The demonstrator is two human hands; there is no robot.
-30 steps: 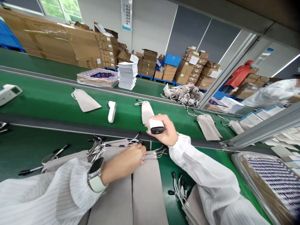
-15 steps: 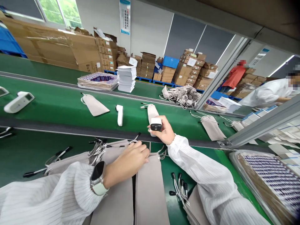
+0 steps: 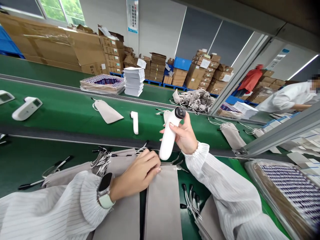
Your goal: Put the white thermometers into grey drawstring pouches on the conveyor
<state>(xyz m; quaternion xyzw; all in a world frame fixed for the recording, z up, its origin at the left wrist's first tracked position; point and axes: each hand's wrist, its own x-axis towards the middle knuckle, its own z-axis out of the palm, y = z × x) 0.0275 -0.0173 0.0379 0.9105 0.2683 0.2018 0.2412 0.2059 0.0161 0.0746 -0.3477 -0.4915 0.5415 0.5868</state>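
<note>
My right hand point(image 3: 186, 135) is closed around a white infrared thermometer point(image 3: 168, 140), held tilted with its black sensor end up and its handle end just above the pouches. My left hand point(image 3: 140, 170), with a watch on the wrist, has its fingers curled and its thumb at the mouth of a grey drawstring pouch point(image 3: 163, 203). That pouch tops a stack lying flat on the near bench. Beside it, partly under my left forearm, is another grey pouch stack point(image 3: 120, 213). Behind the held thermometer, a pouch point(image 3: 166, 115) on the green belt is mostly hidden.
On the belt point(image 3: 67, 116) lie another thermometer point(image 3: 135, 122), a larger one with a screen point(image 3: 27, 109), and pouches point(image 3: 107, 111), point(image 3: 232, 135). A tray of small striped items point(image 3: 287, 186) stands at right, below a metal post point(image 3: 282, 125). A co-worker in white point(image 3: 287, 100) is beyond.
My right hand has lifted the thermometer off the belt area and turned it, so its long side now shows. The left thumb has come onto the pouch's mouth. Belt items have shifted right.
</note>
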